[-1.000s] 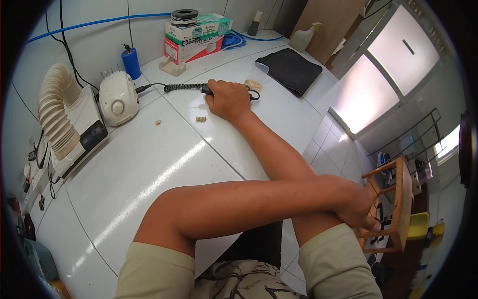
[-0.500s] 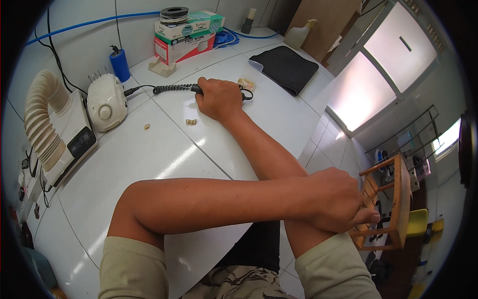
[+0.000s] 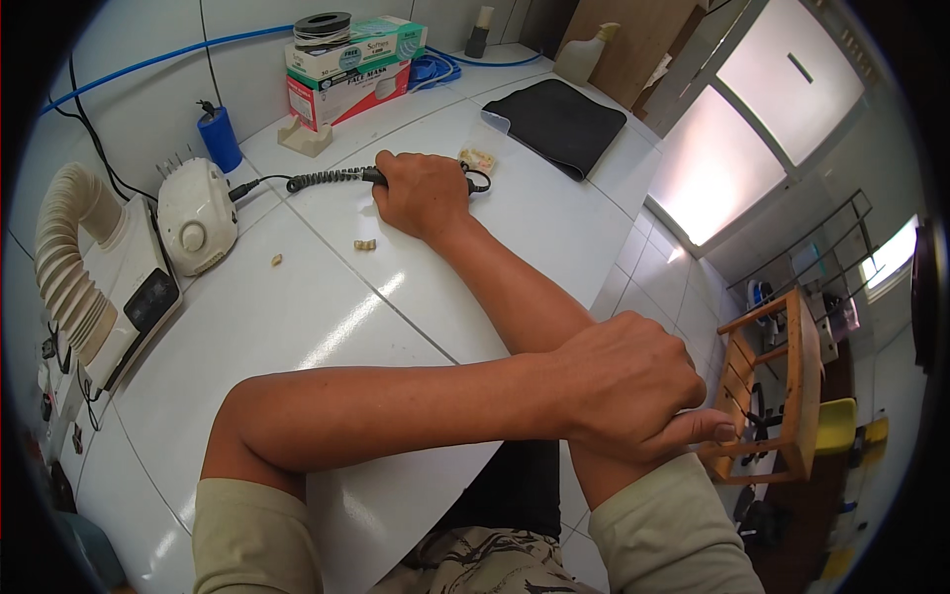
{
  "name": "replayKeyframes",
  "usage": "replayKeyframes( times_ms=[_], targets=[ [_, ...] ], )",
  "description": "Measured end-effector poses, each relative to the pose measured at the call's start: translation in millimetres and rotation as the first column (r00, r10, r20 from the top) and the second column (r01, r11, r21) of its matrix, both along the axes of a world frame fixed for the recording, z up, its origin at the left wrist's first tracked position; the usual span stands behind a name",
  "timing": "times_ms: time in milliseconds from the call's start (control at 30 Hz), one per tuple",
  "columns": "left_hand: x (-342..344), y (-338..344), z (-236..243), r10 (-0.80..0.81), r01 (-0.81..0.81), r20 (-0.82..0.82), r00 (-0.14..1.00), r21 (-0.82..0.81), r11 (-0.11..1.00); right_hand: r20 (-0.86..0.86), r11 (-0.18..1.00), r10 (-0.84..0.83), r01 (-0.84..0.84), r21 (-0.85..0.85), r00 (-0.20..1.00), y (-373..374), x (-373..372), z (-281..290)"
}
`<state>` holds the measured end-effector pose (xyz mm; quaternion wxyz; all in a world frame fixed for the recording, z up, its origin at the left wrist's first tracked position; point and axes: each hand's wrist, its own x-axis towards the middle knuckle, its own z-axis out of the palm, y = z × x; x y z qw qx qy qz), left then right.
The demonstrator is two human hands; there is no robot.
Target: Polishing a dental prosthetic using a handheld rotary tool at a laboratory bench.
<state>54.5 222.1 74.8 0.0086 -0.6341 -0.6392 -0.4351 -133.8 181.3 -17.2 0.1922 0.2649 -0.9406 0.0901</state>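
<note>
My right hand [image 3: 421, 193] is closed on a black handpiece [image 3: 374, 175] with a coiled cord [image 3: 327, 178] running to a white control unit [image 3: 195, 223]. My left hand [image 3: 628, 376] lies across my right forearm [image 3: 515, 287], fingers curled, thumb out; whatever is inside is hidden. Below the handpiece lie two small beige pieces, one larger [image 3: 365, 245], one smaller [image 3: 277, 259]. A small clear bag with beige bits [image 3: 478, 161] sits behind my right hand. At left stands a white machine [image 3: 148, 287] with a ribbed hose [image 3: 61, 262].
Stacked boxes [image 3: 346, 89] hold a spool [image 3: 322, 30]; beside them are a blue cylinder [image 3: 220, 139] and beige holder [image 3: 302, 137]. A black mat [image 3: 554, 129] and spray bottle [image 3: 584, 54] lie rearward on the tiled worktop [image 3: 247, 327]. A wooden chair [image 3: 797, 386] stands right.
My left hand has moved up and a little left over my right forearm. My right hand and handpiece appear shifted left in the picture, along with the worktop, as the view moved.
</note>
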Motion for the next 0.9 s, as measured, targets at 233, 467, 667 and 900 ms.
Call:
replayKeyframes(
  times_ms=[233,467,667,900],
  targets=[
    [-3.9,2.2,-10.7,0.053,-0.042,-0.045,0.998,0.222,0.974,0.012,1.000,0.008,-0.007,-0.018,1.000,2.0,1.7,-0.6],
    [-2.6,3.7,-18.9,0.048,-0.025,-0.097,0.994,0.226,0.974,0.015,1.000,0.004,-0.003,-0.026,1.000,1.2,1.9,-0.1],
    [-2.1,-2.7,-13.0,0.015,-0.011,-0.065,0.998,0.061,0.998,0.028,1.000,-0.008,0.009,-0.017,1.000,1.1,2.7,0.3],
    [1.4,-0.8,-16.2,0.018,0.003,-0.109,0.994,0.186,0.983,0.053,1.000,-0.023,0.023,0.000,0.998,-2.3,3.6,2.6]
  ],
)
